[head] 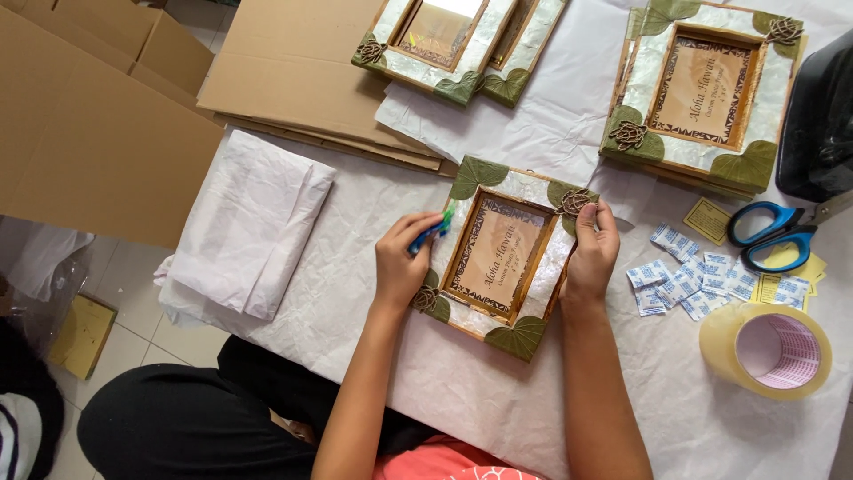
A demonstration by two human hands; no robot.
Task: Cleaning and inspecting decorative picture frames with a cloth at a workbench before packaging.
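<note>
The left hand (402, 265) is gripping a small blue-and-green tool (433, 231), fingers curled shut around it, and pressing it against the left edge of a shell-and-leaf photo frame (502, 255); the right hand (591, 252) is pinching the frame's right edge near its woven rosette, fingers closed on the border; the frame is lying flat on the paper-covered table (462, 391), directly in front of the person. Right of the frame, small white sachets (689, 282) are lying scattered; beyond them blue-handled scissors (771, 234) are resting, and a roll of clear packing tape (769, 349) is sitting below those. Left of the frame a folded white sheet (249, 222) is lying; above the frame, more matching frames (702, 89) are lying on white paper, with flattened cardboard (293, 62) beside them.
</note>
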